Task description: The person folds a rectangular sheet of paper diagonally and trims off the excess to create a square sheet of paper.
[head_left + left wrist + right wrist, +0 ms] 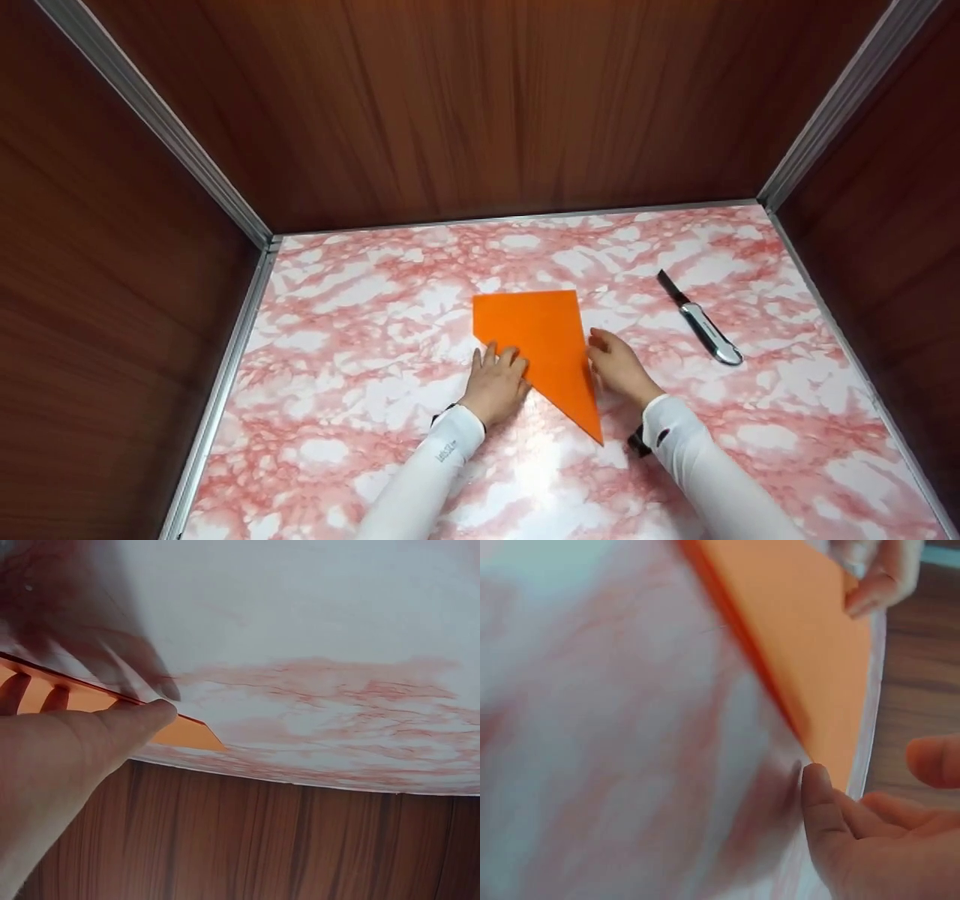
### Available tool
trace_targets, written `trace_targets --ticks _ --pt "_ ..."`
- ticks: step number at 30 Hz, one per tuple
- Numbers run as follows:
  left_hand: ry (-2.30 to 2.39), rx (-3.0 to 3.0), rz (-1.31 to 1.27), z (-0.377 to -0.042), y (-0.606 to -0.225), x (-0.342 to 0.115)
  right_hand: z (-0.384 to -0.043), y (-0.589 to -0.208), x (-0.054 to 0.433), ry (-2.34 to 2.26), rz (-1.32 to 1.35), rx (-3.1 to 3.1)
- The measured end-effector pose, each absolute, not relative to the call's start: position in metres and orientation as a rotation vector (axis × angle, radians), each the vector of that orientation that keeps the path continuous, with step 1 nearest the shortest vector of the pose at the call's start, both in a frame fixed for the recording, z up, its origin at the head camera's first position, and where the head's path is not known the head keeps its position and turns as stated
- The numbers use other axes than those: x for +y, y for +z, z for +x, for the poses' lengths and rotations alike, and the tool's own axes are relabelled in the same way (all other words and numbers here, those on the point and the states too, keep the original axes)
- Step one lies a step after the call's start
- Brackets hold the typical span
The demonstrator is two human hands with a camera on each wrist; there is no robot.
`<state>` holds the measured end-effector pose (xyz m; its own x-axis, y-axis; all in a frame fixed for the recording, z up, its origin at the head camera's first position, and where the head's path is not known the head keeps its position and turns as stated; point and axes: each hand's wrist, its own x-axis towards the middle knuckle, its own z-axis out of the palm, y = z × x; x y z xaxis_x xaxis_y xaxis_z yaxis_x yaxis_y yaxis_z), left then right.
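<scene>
A sheet of orange paper [534,321], apparently folded along its slanting lower-left side, lies flat on the table and tapers to a point towards me. My left hand [496,386] rests on that slanting edge with its fingers spread; in the left wrist view a fingertip [166,711] lies at the paper's edge. Beside the long right edge is my right hand [621,369], its fingertips at the paper. The right wrist view shows one fingertip [817,778] touching the edge and the thumb held apart. The paper's underside is hidden.
A cutter knife [706,330] with a dark blade and silver-black handle lies to the right of the paper. Brown wood-grain panels [480,112] with metal edging stand around the red-and-white marbled table [360,322] at the back and both sides.
</scene>
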<state>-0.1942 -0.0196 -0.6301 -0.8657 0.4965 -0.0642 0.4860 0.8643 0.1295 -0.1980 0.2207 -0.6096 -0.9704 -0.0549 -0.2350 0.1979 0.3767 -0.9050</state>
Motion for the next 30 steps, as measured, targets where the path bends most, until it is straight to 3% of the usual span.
trace_targets --ticks 10,19,30 --pt "0.166 2.972 0.76 -0.192 -0.63 -0.016 -0.213 -0.603 0.213 -1.83 0.372 2.109" --pt "0.229 2.986 0.777 -0.194 -0.633 -0.018 -0.213 -0.606 0.202 -1.909 0.425 1.857" --pt "0.302 2.925 0.771 -0.194 -0.632 -0.024 -0.219 -0.608 0.194 -2.032 0.598 1.923"
